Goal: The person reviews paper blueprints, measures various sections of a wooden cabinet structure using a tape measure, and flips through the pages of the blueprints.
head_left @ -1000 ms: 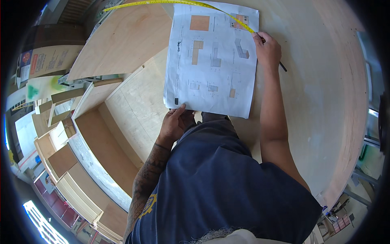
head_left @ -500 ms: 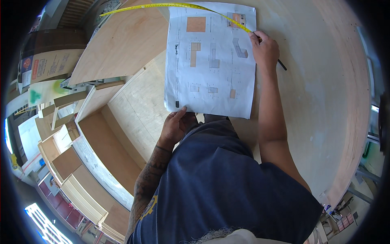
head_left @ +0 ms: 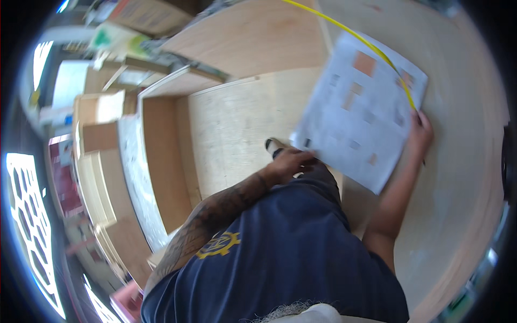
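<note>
A white sheet of printed drawings (head_left: 336, 126) lies tilted in front of me. At its lower left edge, my left hand (head_left: 291, 166) is closed with the thumb side on the paper; motion blurs the fingertips. My right hand (head_left: 421, 132) is closed at the sheet's right edge, gripping a yellow tape measure blade (head_left: 371, 46). The blade arches over the sheet's top corner and leaves the view at the top. The dark tip of a thin pen-like stick (head_left: 424, 162) shows below the right hand.
A wide pale wooden surface (head_left: 458, 177) stretches to the right under the sheet. Plywood panels (head_left: 253, 40) stand at the upper left. Open wooden boxes (head_left: 161, 161) are on the left, and a foot (head_left: 274, 145) shows on the pale floor (head_left: 231, 124).
My view has swung, so sheet and both hands now sit farther right and lower. The sheet appears turned clockwise. Both hands stay at its edges, the right still gripping the tape.
</note>
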`<control>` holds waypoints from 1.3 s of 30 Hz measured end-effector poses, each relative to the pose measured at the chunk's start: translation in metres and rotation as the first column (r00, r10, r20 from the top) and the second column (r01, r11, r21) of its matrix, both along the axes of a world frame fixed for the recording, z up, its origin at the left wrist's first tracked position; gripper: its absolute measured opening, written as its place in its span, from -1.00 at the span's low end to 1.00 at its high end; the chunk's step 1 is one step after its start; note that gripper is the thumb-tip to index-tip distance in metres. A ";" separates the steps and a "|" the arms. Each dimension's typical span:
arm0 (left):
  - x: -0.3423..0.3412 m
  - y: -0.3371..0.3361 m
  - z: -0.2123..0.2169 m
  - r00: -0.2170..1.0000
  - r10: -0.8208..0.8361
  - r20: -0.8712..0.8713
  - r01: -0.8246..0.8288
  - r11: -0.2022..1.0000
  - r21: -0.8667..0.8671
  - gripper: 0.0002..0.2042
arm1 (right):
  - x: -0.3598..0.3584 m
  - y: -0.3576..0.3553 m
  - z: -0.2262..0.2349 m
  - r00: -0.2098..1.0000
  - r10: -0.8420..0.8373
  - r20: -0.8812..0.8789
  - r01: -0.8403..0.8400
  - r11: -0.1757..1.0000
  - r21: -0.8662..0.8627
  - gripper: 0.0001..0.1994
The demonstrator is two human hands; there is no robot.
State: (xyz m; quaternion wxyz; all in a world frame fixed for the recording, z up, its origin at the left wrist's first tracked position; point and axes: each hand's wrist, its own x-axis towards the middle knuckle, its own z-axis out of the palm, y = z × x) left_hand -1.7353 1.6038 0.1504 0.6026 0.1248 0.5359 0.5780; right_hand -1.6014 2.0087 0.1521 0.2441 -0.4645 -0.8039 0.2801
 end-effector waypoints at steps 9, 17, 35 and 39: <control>-0.034 0.018 -0.023 0.948 0.196 0.252 -0.109 0.941 -0.321 -0.63 | -0.003 0.022 -0.002 0.993 0.063 0.104 -0.059 0.998 -0.035 -0.53; -0.040 0.016 -0.023 0.890 0.232 0.392 -0.136 0.957 -0.257 -0.59 | 0.027 0.028 -0.002 0.992 0.067 0.111 -0.067 0.998 0.001 -0.61; -0.060 0.013 -0.003 0.886 0.322 0.335 -0.278 0.945 -0.171 -0.63 | 0.037 -0.001 0.033 0.957 -0.049 0.286 0.029 0.997 0.073 -0.78; -0.062 0.017 0.001 0.887 0.354 0.296 -0.313 0.933 -0.178 -0.65 | 0.037 0.000 0.030 0.971 -0.036 0.236 0.012 0.995 0.100 -0.78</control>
